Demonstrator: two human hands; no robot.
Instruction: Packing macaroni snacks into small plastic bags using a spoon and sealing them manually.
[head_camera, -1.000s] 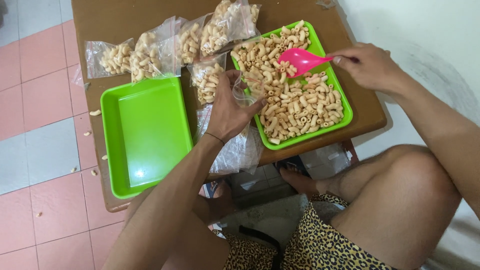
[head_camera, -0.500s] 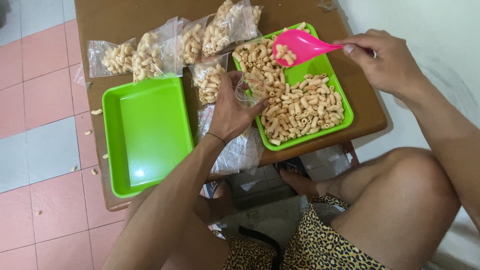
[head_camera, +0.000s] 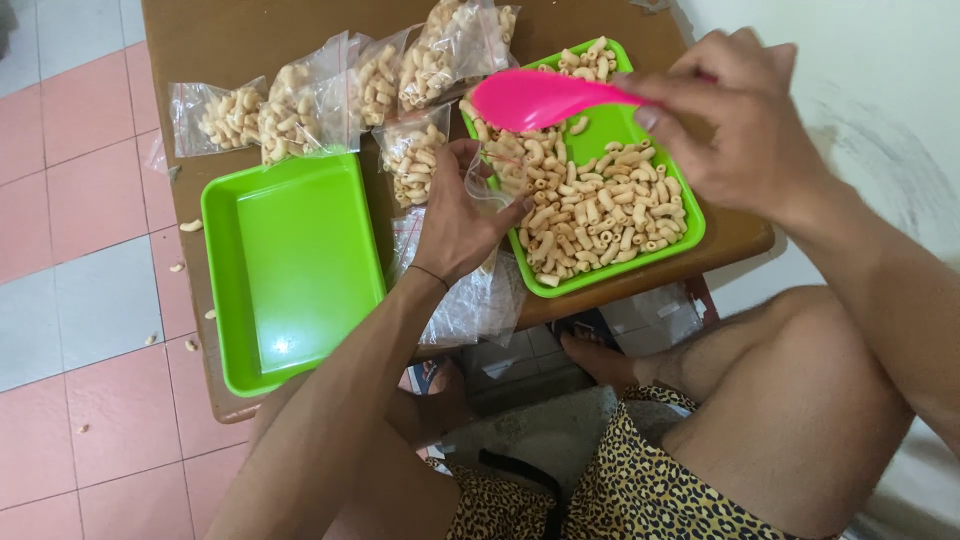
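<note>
My left hand (head_camera: 455, 220) holds a small clear plastic bag (head_camera: 490, 180) open at the left edge of a green tray (head_camera: 690, 235) heaped with pale macaroni-shaped snacks (head_camera: 590, 205). My right hand (head_camera: 745, 115) grips the handle of a pink plastic spoon (head_camera: 530, 98), raised and turned over above the bag's mouth and the tray's far left corner. A pile of empty clear bags (head_camera: 470, 300) lies under my left wrist.
An empty green tray (head_camera: 290, 265) sits at the left on the brown low table (head_camera: 230, 35). Several filled bags of snacks (head_camera: 330, 90) lie along the far side. Loose pieces lie scattered on the pink and grey tiled floor (head_camera: 80, 300). My bent legs are at the lower right.
My right hand lifted the pink spoon with snacks out of the tray, swung it left toward the bag and tipped it over. The left hand stayed put.
</note>
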